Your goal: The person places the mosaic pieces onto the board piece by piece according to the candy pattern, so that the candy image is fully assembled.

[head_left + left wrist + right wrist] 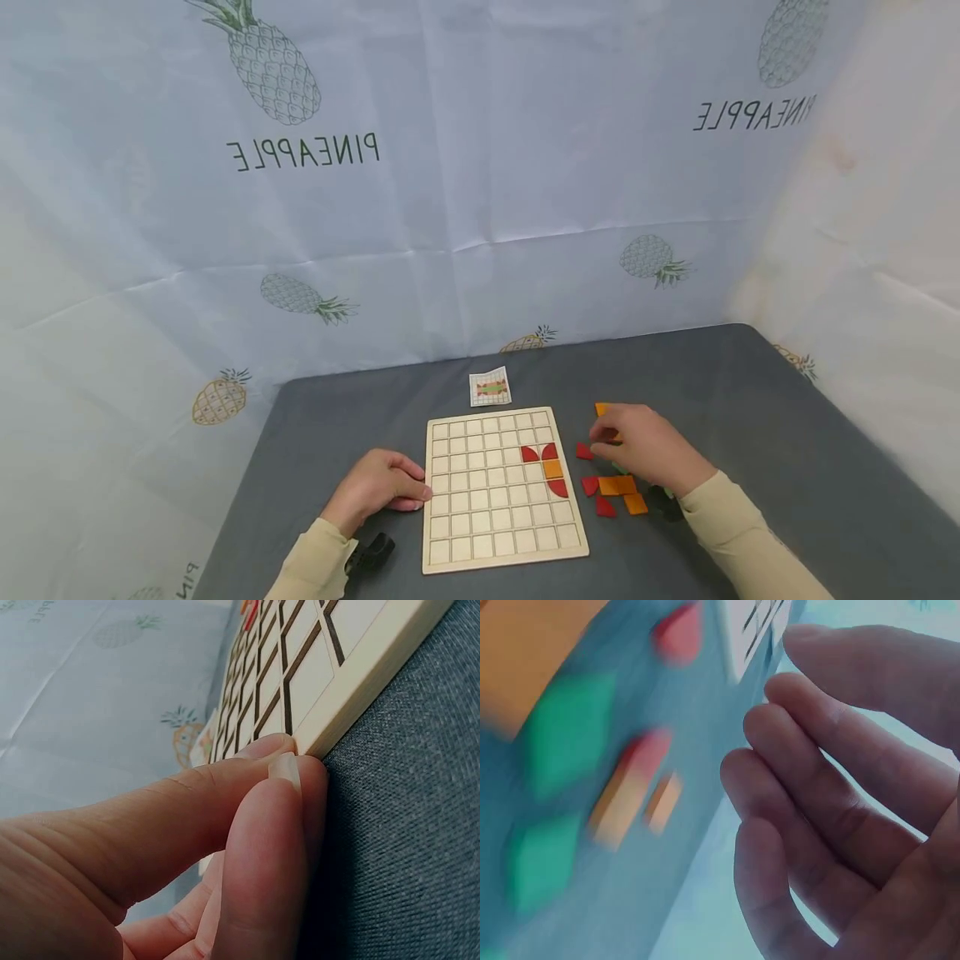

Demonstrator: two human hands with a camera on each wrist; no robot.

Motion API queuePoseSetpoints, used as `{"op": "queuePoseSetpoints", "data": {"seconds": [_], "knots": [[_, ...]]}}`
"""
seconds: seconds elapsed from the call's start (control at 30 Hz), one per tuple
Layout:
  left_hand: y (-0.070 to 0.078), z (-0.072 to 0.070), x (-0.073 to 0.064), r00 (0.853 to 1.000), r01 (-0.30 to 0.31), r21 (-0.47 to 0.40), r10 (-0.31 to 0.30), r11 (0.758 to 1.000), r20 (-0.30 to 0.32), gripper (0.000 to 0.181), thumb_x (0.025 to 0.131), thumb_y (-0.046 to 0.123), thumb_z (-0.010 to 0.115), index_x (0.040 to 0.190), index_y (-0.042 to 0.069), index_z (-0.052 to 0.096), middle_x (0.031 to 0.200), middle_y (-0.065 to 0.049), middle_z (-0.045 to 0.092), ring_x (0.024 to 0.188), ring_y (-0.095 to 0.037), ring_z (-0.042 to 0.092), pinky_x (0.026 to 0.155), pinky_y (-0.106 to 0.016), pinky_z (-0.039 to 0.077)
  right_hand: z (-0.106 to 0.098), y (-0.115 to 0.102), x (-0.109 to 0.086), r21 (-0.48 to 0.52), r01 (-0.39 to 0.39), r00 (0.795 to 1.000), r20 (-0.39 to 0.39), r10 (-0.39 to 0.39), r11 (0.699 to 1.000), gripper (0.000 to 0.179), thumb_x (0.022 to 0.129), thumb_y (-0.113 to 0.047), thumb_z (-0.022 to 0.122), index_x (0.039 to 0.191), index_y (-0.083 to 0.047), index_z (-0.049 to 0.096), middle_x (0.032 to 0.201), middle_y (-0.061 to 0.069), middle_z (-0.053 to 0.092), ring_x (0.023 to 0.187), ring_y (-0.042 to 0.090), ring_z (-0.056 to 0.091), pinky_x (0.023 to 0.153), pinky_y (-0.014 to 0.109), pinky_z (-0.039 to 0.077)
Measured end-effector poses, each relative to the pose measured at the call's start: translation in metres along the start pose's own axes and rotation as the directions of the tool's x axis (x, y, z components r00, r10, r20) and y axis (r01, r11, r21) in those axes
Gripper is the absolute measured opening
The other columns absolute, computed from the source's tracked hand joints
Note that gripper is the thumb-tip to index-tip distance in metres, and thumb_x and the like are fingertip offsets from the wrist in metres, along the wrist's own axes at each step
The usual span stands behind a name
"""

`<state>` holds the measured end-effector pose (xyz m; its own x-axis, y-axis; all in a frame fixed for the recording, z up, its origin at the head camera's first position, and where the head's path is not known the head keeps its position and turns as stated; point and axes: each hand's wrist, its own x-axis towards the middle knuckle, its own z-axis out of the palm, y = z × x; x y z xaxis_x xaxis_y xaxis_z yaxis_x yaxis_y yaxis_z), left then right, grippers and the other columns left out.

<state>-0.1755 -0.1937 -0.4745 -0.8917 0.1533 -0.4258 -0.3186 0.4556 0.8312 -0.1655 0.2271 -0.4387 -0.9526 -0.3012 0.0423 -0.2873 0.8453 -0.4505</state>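
A pale wooden grid board point(480, 500) lies on the table with three red quarter-round tiles point(557, 487) and an orange square tile point(552, 469) set toward its right side. My left hand point(382, 483) holds the board's left edge; up close in the left wrist view, thumb and fingertips meet at the rim. To the right of the board, my right hand point(645, 442) hovers over loose tiles, fingers gently bent and nothing between them. Below it lie green tiles point(570, 735), red tiles point(606, 507) and orange tiles point(617, 486); the hand hides some in the head view.
Behind the board lies a small printed card point(490, 387) with a coloured grid pattern. A dark grey cloth covers the table point(360, 408). Pale curtains point(480, 167) printed with pineapples hang behind and at both sides.
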Motion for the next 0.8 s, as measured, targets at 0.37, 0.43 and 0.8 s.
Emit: {"op": "queuePoseSetpoints", "data": {"seconds": [0.37, 0.43, 0.8], "knots": [[-0.001, 0.0, 0.0, 1.0, -0.011, -0.003, 0.011, 1.0, 0.002, 0.04, 0.081, 0.011, 0.095, 0.11, -0.004, 0.073, 0.093, -0.01, 0.082, 0.076, -0.015, 0.078, 0.072, -0.032, 0.068, -0.032, 0.081, -0.051, -0.026, -0.079, 0.997, 0.021, 0.08, 0.997, 0.018, 0.09, -0.019, 0.088, 0.106, -0.021, 0.08, 0.102, -0.01, 0.074, 0.092, 0.012, 0.07, 0.078, 0.034, 0.063], [-0.002, -0.001, -0.001, 1.0, -0.01, -0.005, 0.01, 1.0, 0.006, 0.04, 0.081, 0.012, 0.095, 0.111, -0.004, 0.073, 0.093, -0.01, 0.082, 0.076, -0.015, 0.078, 0.072, -0.033, 0.068, -0.034, 0.09, -0.056, -0.027, -0.106, 0.994, 0.023, 0.106, 0.994, 0.019, 0.09, -0.02, 0.089, 0.107, -0.022, 0.08, 0.103, -0.009, 0.074, 0.093, 0.013, 0.071, 0.077, 0.034, 0.063], [-0.003, 0.0, 0.0, 1.0, 0.0, 0.002, 0.0, 1.0, -0.005, 0.039, 0.082, 0.012, 0.094, 0.111, -0.003, 0.074, 0.096, -0.011, 0.081, 0.077, -0.016, 0.079, 0.072, -0.034, 0.068, -0.032, 0.103, -0.059, -0.036, -0.14, 0.987, 0.069, 0.142, 0.989, 0.023, 0.088, -0.019, 0.089, 0.11, -0.017, 0.081, 0.104, -0.006, 0.074, 0.092, 0.015, 0.072, 0.076, 0.035, 0.063]]}}
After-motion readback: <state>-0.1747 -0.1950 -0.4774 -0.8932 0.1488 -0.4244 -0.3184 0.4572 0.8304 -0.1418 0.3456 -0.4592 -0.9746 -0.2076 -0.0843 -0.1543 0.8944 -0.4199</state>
